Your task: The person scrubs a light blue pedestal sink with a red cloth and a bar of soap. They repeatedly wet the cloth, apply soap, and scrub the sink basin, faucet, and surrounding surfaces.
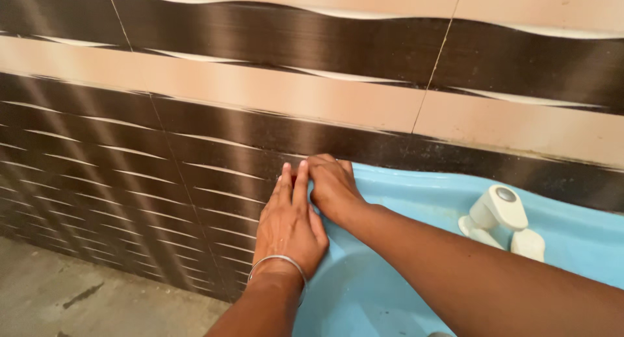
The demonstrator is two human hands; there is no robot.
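You have two bare arms with no sleeves on them. Your left hand (pixel 288 228) has a thin, shiny silver bangle (pixel 278 261) around the wrist. Your right hand (pixel 333 189) has no ring or band that shows.

Light blue basin (pixel 416 200), white tap (pixel 497 213) with a grey cap, wall tiles (pixel 195 116) in dark brown and pale peach wavy bands, thin cream lines across the lower brown tiles, grey concrete floor (pixel 58 291), silver bangle (pixel 278 264), small red thing (pixel 294 180) between the hands
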